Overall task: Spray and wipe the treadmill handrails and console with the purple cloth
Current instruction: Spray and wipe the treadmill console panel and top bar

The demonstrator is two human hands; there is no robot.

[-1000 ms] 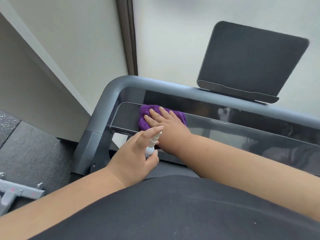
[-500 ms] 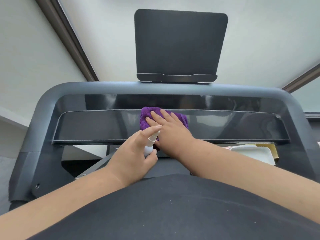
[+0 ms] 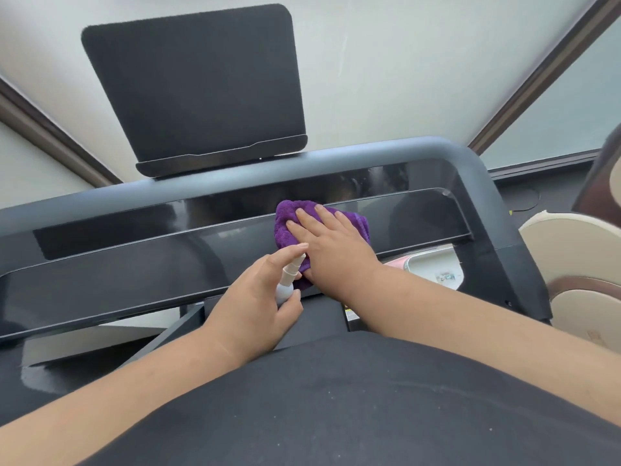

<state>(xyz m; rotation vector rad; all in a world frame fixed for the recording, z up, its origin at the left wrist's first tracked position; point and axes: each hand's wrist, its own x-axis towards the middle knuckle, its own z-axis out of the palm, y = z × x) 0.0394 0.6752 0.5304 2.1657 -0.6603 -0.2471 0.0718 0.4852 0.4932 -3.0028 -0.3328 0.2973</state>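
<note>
From the head camera, I look down over my dark shirt [image 3: 336,405] at the treadmill's glossy black console [image 3: 134,264], which runs across the frame from left to right below a grey handrail [image 3: 336,163] that curves down at the right corner. My right hand [image 3: 332,250] lies flat on the purple cloth [image 3: 289,220], fingers straight and spread a little, pressing the cloth against the console surface just right of its middle; the cloth bunches out beyond my fingertips and to their left, and its lower edge shows under the heel of my hand. My left hand [image 3: 255,304] is curled round a small white spray bottle [image 3: 287,280], the index finger stretched over the nozzle top and the thumb wrapped under the bottle's body, so that hand is grasping the bottle; the nozzle points toward the cloth and sits just beside my right hand, though I cannot tell whether they touch. Above the handrail a dark tablet holder [image 3: 198,82] stands tilted back on its ledge against a pale wall. Through the gap under the console's right end a white and pink object [image 3: 426,264] shows, too partial to name. At the far right edge sits a beige and brown rounded piece of furniture [image 3: 578,264], well apart from the hands.
</note>
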